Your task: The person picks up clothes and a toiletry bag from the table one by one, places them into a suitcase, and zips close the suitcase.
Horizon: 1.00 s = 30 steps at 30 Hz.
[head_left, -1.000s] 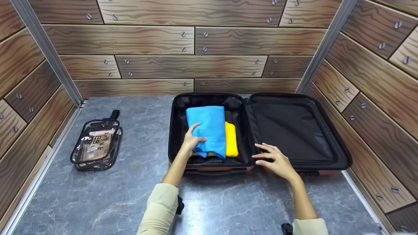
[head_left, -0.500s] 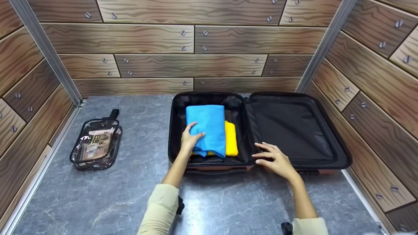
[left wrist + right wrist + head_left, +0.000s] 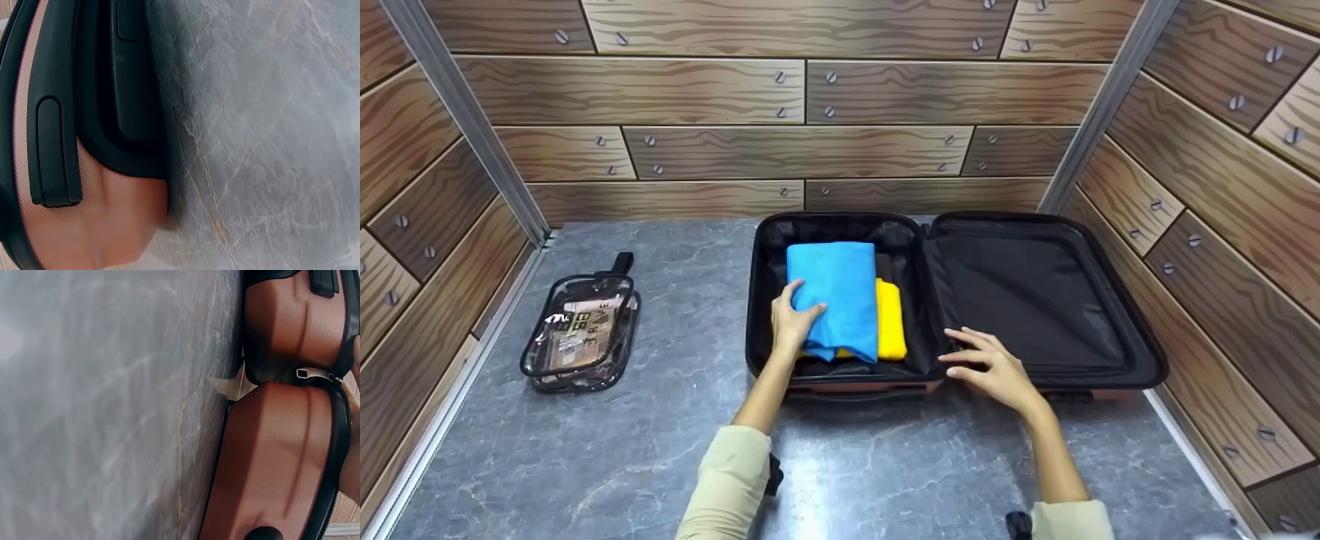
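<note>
A suitcase [image 3: 844,380] lies opened flat, with black lining and a copper-coloured shell. In its left half sits a folded blue cloth [image 3: 844,277] on top of a folded yellow cloth [image 3: 892,322], and a dark cloth [image 3: 883,266] peeks out behind. My left hand [image 3: 793,322] touches the blue cloth at its left edge, thumb and forefinger spread apart. Above the front rim, near the join of the two halves, my right hand [image 3: 990,371] hovers with loosely spread fingers, holding nothing. The left wrist view shows the suitcase's black handle [image 3: 53,129] but not the hand.
At the left of the grey marbled surface [image 3: 675,457] lies a clear pouch [image 3: 581,330] with black trim and cosmetics inside. The suitcase's lid half [image 3: 1035,300] spreads to the right. Wood-patterned walls [image 3: 802,154] enclose the back and sides.
My left hand has slid slightly left across the blue cloth toward its edge. The cloths and my right hand stay where they were.
</note>
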### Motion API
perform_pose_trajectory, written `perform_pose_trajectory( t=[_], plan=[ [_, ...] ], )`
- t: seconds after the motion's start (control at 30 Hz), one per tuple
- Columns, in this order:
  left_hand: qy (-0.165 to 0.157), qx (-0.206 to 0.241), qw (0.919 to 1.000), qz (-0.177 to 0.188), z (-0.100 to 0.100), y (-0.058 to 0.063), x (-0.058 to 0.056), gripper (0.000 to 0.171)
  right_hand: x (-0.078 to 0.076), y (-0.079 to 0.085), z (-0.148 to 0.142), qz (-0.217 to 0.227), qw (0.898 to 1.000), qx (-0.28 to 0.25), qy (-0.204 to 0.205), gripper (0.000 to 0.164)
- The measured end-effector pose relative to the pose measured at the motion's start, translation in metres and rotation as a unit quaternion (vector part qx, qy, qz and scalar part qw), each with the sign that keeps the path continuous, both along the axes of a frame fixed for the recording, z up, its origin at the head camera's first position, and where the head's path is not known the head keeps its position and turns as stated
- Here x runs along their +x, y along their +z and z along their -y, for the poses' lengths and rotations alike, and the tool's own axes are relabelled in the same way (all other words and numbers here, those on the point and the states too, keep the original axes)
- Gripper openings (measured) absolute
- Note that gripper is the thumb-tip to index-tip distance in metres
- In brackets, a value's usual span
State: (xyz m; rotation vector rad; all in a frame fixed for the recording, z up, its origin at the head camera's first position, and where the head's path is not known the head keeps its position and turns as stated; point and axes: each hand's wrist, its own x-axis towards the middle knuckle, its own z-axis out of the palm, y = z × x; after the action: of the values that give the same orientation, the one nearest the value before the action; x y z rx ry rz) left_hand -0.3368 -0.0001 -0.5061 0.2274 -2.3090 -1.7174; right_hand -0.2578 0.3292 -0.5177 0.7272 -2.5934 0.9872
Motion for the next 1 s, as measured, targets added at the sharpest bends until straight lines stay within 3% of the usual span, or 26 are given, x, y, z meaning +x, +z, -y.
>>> perform_pose_trajectory(
  t=[0.3, 0.47, 0.63, 1.0],
  plan=[
    [0.031, -0.028, 0.9991, -0.006, -0.002, 0.002, 0.0, 0.059, 0.001, 0.001, -0.001, 0.0, 1.0, -0.004, -0.001, 0.023],
    [0.055, -0.029, 0.9974, -0.036, -0.003, 0.004, -0.001, 0.052, 0.0, 0.001, -0.002, -0.001, 1.0, -0.003, 0.001, 0.022],
    [0.07, 0.002, 0.9938, -0.086, 0.003, 0.007, 0.001, 0.038, 0.001, -0.001, -0.002, 0.009, 1.0, 0.0, 0.003, 0.022],
    [0.03, 0.046, 0.981, -0.186, 0.037, 0.028, 0.007, 0.031, -0.001, -0.001, -0.002, 0.004, 1.0, 0.01, 0.002, 0.022]
  ],
)
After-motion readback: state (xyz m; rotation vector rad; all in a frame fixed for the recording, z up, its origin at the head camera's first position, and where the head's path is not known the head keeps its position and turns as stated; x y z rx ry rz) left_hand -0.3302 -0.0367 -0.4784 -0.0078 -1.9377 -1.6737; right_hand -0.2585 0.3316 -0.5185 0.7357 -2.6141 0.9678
